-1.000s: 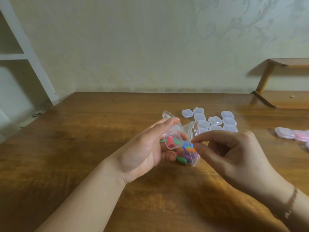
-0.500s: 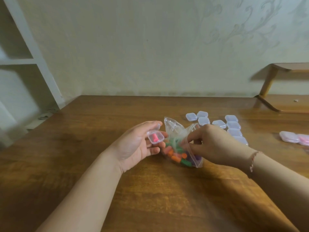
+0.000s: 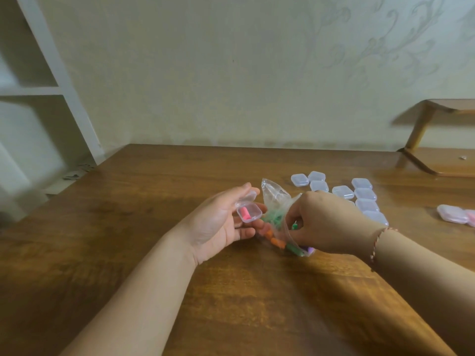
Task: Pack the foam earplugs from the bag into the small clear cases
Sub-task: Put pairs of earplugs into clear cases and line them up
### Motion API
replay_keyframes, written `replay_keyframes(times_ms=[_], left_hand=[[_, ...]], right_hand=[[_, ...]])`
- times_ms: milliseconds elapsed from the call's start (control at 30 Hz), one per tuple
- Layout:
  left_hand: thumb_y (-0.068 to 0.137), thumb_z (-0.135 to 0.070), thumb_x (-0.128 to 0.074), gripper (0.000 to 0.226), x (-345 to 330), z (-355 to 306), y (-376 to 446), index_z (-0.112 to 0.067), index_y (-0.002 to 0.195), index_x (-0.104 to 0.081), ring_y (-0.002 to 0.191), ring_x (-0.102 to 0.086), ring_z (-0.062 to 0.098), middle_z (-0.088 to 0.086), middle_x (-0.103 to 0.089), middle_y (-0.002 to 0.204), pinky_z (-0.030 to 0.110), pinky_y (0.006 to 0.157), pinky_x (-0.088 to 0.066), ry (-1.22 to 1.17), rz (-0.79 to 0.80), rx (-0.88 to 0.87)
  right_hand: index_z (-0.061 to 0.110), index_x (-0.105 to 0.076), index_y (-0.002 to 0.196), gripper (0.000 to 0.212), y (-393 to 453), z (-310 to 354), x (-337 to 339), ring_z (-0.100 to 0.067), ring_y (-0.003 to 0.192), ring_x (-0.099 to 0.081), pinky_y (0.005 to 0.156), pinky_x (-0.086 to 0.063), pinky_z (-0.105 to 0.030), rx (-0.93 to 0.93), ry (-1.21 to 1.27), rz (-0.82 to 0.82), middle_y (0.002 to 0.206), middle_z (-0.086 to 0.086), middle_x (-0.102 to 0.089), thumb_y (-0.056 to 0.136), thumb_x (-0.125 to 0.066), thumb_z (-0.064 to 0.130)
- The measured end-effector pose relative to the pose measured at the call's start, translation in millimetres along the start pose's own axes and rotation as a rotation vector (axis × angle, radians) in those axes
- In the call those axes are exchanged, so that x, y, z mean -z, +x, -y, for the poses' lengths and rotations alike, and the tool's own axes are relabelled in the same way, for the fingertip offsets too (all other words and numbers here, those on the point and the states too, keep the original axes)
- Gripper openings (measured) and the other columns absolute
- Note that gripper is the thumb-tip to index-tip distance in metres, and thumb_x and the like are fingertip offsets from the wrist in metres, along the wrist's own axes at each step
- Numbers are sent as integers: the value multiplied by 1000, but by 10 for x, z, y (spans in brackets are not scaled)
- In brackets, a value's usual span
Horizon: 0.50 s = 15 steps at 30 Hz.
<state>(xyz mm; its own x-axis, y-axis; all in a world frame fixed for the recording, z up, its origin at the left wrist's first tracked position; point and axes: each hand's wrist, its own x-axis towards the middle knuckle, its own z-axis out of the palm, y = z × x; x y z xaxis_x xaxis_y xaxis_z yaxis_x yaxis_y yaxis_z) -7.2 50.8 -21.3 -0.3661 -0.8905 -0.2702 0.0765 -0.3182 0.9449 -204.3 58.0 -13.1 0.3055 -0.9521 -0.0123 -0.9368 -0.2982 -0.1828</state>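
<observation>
Dim, soft light; blurred edges.

No readable text, labels, brands or numbers anywhere. The clear cases [image 3: 364,194], the bag [image 3: 276,199] and the bench [image 3: 154,227] carry no print. The wall [image 3: 257,73] has only a faint swirl pattern, not lettering.

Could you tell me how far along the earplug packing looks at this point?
Early on. Done: at least one pink-tinted closed case lies far right. In hand: the left hand holds an open case with one pink earplug inside, while the right hand reaches into the bag. Left: about nine seemingly empty cases and many earplugs bagged.
</observation>
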Motion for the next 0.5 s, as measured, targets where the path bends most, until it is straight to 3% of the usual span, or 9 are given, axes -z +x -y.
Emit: replay_keyframes(times_ms=[67, 200, 367, 500], left_hand=[[90, -49, -53, 47, 0, -1, 8, -20, 126, -59, 102, -62, 23, 14, -64, 124, 27, 71, -53, -5, 2, 16], [95, -54, -45, 48, -7, 2, 26, -21, 127, -58, 97, -61, 21, 15, -62, 125, 28, 73, -51, 5, -3, 25], [91, -60, -43, 52, -6, 1, 28, -22, 124, -59, 102, -62, 23, 14, -64, 124, 30, 76, -51, 25, 7, 18], [82, -62, -47, 61, -1, -3, 13, -21, 125, -59, 102, -61, 24, 16, -63, 126, 30, 74, -51, 21, 15, 3]], right_hand=[[33, -74, 98, 18, 10, 13, -17, -9, 65, -60, 56, -57, -22, -22, -44, -31, 80, 14, -65, 88, -61, 40], [33, -74, 95, 18, 24, 25, -44, -5, 58, -56, 45, -47, -17, -78, -58, -47, 73, 16, -59, 88, -60, 41], [29, -74, 94, 23, 27, 94, -94, -7, 65, -60, 55, -57, -23, -153, -43, -134, 84, 10, -67, 86, -60, 46], [35, -71, 82, 8, -33, 53, -50, -3, 52, -53, 40, -37, -17, -193, 74, -165, 62, 14, -59, 84, -64, 38]])
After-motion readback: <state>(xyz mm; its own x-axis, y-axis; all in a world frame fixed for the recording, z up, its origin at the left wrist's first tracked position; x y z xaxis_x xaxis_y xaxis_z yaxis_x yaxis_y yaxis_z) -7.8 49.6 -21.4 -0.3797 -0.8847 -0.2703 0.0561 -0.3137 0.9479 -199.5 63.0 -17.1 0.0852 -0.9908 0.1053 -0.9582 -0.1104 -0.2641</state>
